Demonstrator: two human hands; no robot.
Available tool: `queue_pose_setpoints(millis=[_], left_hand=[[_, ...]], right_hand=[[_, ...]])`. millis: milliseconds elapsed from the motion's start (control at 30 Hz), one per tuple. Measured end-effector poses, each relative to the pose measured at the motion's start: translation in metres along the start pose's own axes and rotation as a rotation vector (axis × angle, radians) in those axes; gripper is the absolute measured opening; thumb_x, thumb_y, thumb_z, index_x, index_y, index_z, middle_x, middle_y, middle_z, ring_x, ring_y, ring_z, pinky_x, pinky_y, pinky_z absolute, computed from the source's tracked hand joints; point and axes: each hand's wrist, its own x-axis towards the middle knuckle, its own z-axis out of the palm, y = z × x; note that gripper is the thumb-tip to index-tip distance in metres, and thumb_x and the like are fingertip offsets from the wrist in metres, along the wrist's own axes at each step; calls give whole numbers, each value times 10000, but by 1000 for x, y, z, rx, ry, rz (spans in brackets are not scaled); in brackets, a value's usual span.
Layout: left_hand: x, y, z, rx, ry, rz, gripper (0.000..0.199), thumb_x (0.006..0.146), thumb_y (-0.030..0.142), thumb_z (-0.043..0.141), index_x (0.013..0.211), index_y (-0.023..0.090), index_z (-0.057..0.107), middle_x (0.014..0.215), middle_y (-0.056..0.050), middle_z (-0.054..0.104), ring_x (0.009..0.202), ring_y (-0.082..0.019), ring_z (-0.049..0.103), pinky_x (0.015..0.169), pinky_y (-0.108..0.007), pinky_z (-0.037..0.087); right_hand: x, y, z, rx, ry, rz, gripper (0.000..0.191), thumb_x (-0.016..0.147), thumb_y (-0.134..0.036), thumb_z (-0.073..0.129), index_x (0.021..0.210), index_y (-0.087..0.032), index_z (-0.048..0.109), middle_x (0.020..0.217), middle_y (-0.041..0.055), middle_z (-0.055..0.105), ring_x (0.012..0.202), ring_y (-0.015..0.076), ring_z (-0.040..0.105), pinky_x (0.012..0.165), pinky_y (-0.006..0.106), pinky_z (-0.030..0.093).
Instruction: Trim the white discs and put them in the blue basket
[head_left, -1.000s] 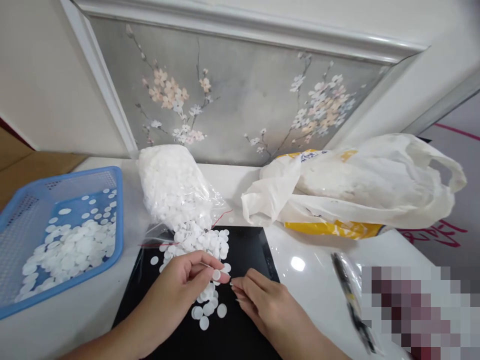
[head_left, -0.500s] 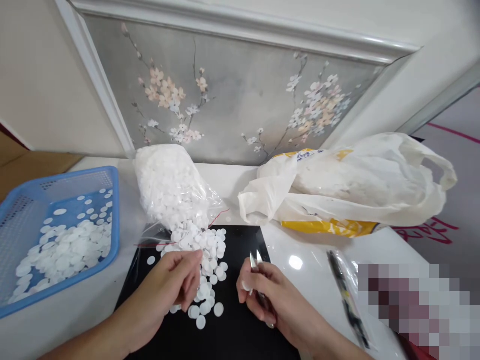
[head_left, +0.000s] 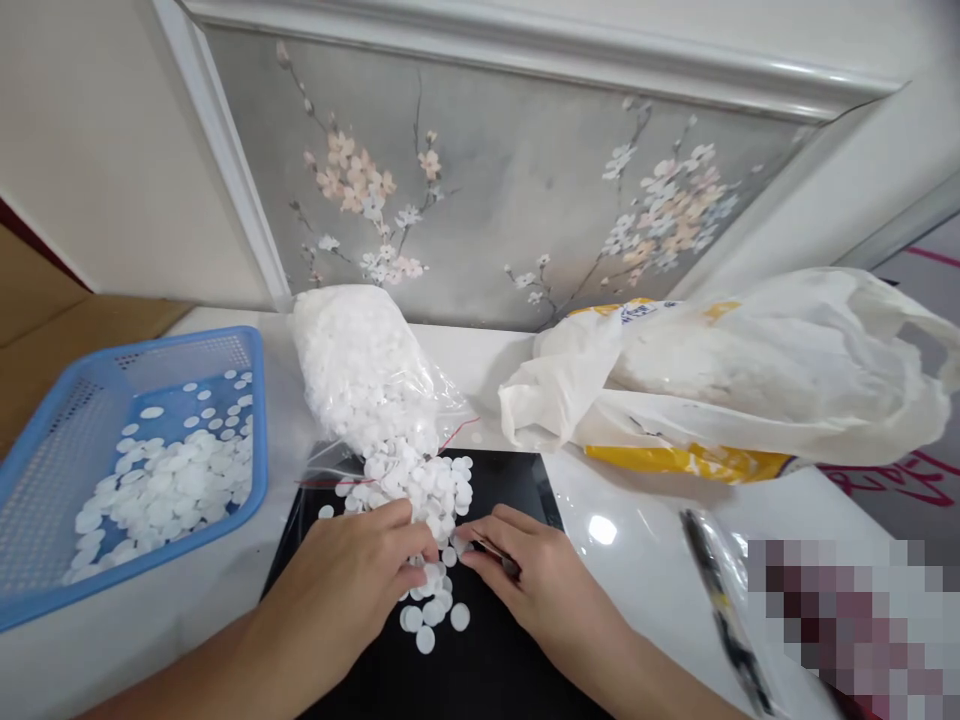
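Small round white plastic discs point(head_left: 442, 487) spill from a clear plastic bag point(head_left: 352, 365) onto a black board point(head_left: 480, 665). My left hand point(head_left: 367, 560) reaches into the near part of the pile, thumb and forefinger curled around a white disc at their tips. Across from it, my right hand point(head_left: 517, 565) is closed on small metal snips, mostly hidden in the palm and fingers. Its fingertips touch the right edge of the pile, by a disc. Several loose discs lie on the board just in front of both hands.
A blue plastic basket point(head_left: 262, 440) holding many white discs stands at the left. Behind on the right lies a white and yellow carrier bag point(head_left: 712, 390). A dark pen-like item in clear wrapping point(head_left: 724, 605) lies right. A framed panel point(head_left: 495, 190) closes off the back.
Both hands have moved to the discs and closer together. The right hand has turned, so the snips' pointed blades no longer stick up. The view has shifted slightly left.
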Motion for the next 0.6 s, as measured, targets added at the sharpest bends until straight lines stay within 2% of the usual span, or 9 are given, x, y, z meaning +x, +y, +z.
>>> queue_pose_setpoints(millis=[100,167,300,433,533,600], left_hand=[[1,-1,6,63,-22,10,173,896,162,550,893,277,679,839,39,598,688,-153,616,546,-241,269],[2,-2,9,94,-34,17,185,893,148,551,903,276,685,843,33,594,688,-157,623,538,-241,267],[5,-2,13,108,-19,28,189,909,158,531,888,257,690,828,28,589,684,-154,625,542,-243,286],[5,-3,14,51,16,53,192,933,206,514,927,264,697,829,31,585,683,-141,621,573,-240,322],[5,-4,15,37,27,45,234,948,231,485,894,259,711,793,26,581,680,-145,612,570,-245,312],[6,-5,16,-7,48,33,257,947,234,472,854,241,711,781,22,586,675,-142,599,573,-245,311]], right_hand=[[-1,4,4,-29,32,-65,212,898,-154,497,726,-191,615,684,2,529,548,133,534,525,235,430],[-2,5,4,-37,42,-78,205,887,-128,489,728,-194,599,676,-3,527,538,129,525,512,227,420],[-1,3,1,9,68,-8,163,843,-73,545,753,-203,583,696,-9,593,599,140,563,558,223,429],[2,3,1,21,47,12,103,823,-92,626,829,-193,643,749,6,620,654,158,592,613,244,440],[3,2,1,19,31,36,129,813,-75,615,754,-190,615,715,-4,585,632,150,553,598,248,407],[3,-1,-2,79,31,118,158,806,-78,602,706,-197,571,680,-23,566,614,136,517,583,241,380]])
